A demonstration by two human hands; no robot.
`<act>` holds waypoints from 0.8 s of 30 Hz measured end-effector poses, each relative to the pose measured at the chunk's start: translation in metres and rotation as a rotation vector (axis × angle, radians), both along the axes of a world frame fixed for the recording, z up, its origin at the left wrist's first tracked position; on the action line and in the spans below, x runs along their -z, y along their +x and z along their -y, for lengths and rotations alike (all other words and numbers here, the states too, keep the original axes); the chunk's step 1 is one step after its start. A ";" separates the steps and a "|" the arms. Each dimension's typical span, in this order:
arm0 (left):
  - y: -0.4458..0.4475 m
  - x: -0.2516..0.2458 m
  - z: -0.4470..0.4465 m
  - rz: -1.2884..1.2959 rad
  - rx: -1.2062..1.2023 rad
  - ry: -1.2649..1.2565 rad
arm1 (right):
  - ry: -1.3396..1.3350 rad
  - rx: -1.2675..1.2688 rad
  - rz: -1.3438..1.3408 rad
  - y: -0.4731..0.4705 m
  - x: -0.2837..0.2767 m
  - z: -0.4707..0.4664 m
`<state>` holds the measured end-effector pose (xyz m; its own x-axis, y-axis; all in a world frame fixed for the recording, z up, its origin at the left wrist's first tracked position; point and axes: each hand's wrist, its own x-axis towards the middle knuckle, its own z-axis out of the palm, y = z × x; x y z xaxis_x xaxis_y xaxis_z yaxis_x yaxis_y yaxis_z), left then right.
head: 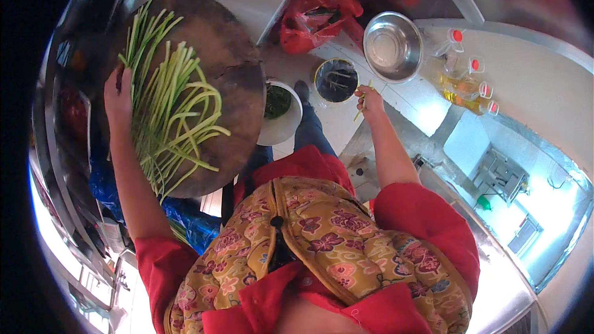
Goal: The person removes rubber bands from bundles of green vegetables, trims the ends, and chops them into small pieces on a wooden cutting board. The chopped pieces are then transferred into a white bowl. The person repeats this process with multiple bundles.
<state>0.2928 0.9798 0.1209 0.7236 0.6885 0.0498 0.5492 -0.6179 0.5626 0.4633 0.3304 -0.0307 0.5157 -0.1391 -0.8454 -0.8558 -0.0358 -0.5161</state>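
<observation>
Long green stalks, perhaps garlic scapes (pixel 167 102), lie in a loose pile on a round wooden chopping block (pixel 232 88). At the pile's left edge my left hand (pixel 119 90) rests with its fingers against the stalks; whether they grip any cannot be told. My right hand (pixel 370 102) is closed around a short piece of green stalk (pixel 359 113), held out to the right. Just left of that hand stands a round bin with a dark plastic liner (pixel 336 84), some pale stalk bits inside it.
A white bucket with chopped greens (pixel 297 123) stands low beside the block. Farther back are a red plastic bag (pixel 320 18) and a steel basin (pixel 393 47). Several oil bottles with red caps (pixel 464 79) stand at the right. Blue plastic (pixel 195 222) lies below the block.
</observation>
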 end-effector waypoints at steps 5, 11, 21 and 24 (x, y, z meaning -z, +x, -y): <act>-0.014 -0.005 0.011 -0.082 0.054 0.015 | 0.018 0.017 -0.120 0.009 0.077 0.031; -0.014 -0.007 0.021 -0.052 0.032 0.008 | -0.501 0.013 -0.074 0.023 0.133 0.040; -0.007 -0.044 0.069 -0.279 0.012 -0.049 | -0.124 -0.327 0.232 0.025 0.054 0.019; -0.022 -0.078 0.099 -0.164 0.193 0.208 | -0.086 -0.315 0.315 0.042 -0.019 -0.050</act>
